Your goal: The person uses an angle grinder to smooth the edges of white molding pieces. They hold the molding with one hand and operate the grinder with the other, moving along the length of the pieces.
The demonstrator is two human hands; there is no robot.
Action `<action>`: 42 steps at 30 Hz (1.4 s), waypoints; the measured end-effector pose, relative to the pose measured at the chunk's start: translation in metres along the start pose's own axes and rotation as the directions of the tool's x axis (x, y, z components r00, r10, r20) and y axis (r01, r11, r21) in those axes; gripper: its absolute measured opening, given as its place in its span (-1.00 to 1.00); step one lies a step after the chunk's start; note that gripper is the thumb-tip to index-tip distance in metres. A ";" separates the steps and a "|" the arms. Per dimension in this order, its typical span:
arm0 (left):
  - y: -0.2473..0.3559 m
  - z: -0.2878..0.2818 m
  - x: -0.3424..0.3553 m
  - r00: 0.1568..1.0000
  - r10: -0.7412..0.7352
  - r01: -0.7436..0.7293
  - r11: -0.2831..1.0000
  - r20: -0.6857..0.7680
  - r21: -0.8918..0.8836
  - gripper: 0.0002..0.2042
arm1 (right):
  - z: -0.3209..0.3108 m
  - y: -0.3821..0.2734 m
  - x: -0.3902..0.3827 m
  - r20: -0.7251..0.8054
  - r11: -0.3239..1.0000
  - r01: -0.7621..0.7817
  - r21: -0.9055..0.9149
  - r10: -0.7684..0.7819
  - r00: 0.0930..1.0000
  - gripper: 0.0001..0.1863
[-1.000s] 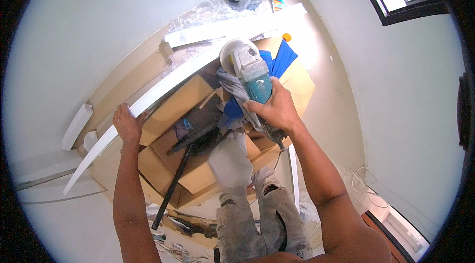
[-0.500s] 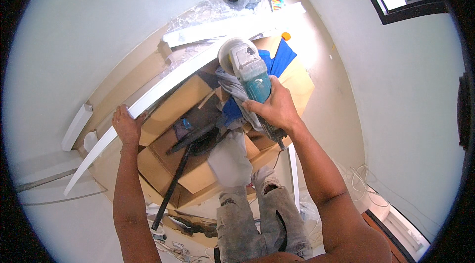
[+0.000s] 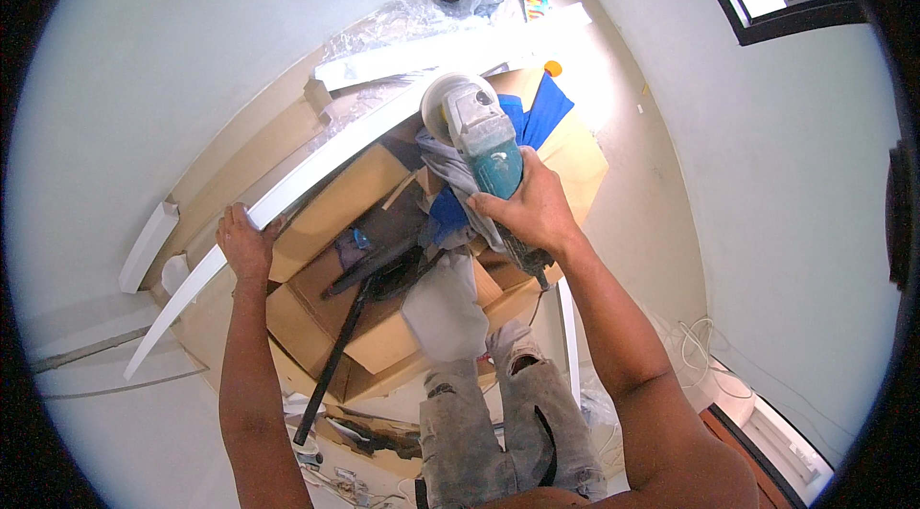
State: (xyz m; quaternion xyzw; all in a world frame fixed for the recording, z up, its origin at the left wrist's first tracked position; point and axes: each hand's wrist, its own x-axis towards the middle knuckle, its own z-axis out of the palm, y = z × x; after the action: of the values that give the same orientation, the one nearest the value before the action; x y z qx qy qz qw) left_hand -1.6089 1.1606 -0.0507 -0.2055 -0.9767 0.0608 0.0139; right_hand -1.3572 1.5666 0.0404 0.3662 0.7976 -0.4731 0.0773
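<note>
- Faded, torn grey trousers (image 3: 465, 428) of coarse, wrinkled cloth stand on the near side of the cardboard box.
- A straight, slim black rod (image 3: 331, 370) slants over the box's near-left edge.
- The cardboard box (image 3: 388, 341), brown and matte, has creased flaps spread open.
- The left hand (image 3: 247, 242) curls around a long, smooth white strip (image 3: 302, 173) along the box's far-left side.
- The right hand (image 3: 539, 207) wraps the teal body of a dusty angle grinder (image 3: 487, 130) above the box; its round disc overlaps the strip, contact unclear.
- Folded blue cloth (image 3: 549, 113) lies at the box's far-right side.
- Crinkled clear film (image 3: 379, 34) lies beyond the box.
</note>
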 end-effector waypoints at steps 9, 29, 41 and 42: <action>0.003 -0.001 -0.001 0.999 0.002 -0.002 1.000 -0.032 -0.006 -0.37 | 0.000 -0.004 0.000 0.015 1.000 -0.016 -0.005 0.016 1.000 -0.20; 0.008 -0.010 0.003 0.998 -0.034 0.034 0.999 0.043 0.000 -0.34 | 0.000 0.002 -0.001 0.035 0.999 -0.001 0.040 0.000 0.999 -0.21; 0.005 -0.005 0.004 0.999 -0.028 0.029 0.999 0.039 -0.024 -0.33 | 0.005 -0.006 -0.006 0.067 1.000 0.024 -0.015 -0.023 0.998 -0.17; 0.005 -0.004 0.005 1.000 -0.016 0.016 0.999 0.016 -0.031 -0.33 | 0.005 -0.006 -0.008 0.041 1.000 0.019 -0.013 -0.018 0.999 -0.18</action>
State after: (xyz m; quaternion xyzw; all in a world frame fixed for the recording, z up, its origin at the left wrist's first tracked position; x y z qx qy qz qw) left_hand -1.6109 1.1678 -0.0472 -0.1974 -0.9792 0.0469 0.0033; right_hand -1.3563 1.5565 0.0452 0.3486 0.8022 -0.4759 0.0916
